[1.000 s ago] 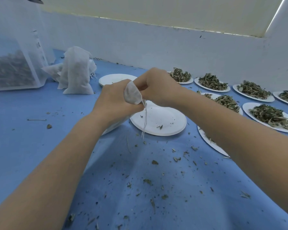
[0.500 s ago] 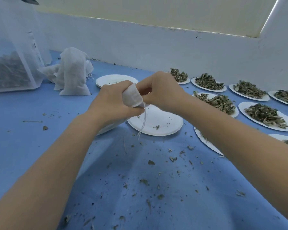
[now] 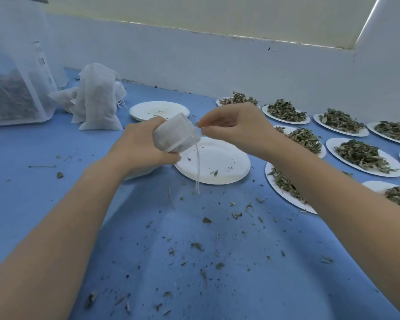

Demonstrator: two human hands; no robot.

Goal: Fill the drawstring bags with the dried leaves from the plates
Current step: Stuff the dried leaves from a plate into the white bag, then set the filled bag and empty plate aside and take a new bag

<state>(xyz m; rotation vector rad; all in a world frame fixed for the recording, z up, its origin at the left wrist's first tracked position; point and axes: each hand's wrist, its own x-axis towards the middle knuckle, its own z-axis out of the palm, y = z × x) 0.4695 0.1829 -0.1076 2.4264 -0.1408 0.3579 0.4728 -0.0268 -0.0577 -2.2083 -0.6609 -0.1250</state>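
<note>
The left hand [image 3: 139, 146] has its fingers curled tight round a small white drawstring bag [image 3: 174, 133], gripping its lower part so the gathered mouth points right and up. Just to the right, the right hand [image 3: 231, 128] holds its thumb and forefinger pinched together next to the bag's mouth; whether they hold the string cannot be told. A thin white drawstring [image 3: 198, 167] hangs down from the bag's mouth over an almost bare white plate [image 3: 226, 162], which carries only a few leaf scraps. Farther left sits another emptied plate [image 3: 158, 109], and beyond it a heap of filled white bags [image 3: 97, 98] beside a clear plastic container [image 3: 14, 88] of dark dried material. On the right, rows of plates with dried leaves [image 3: 363, 155] run toward the far wall. Crumbs of leaf are scattered over the near part of the blue table [image 3: 217, 273].
</note>
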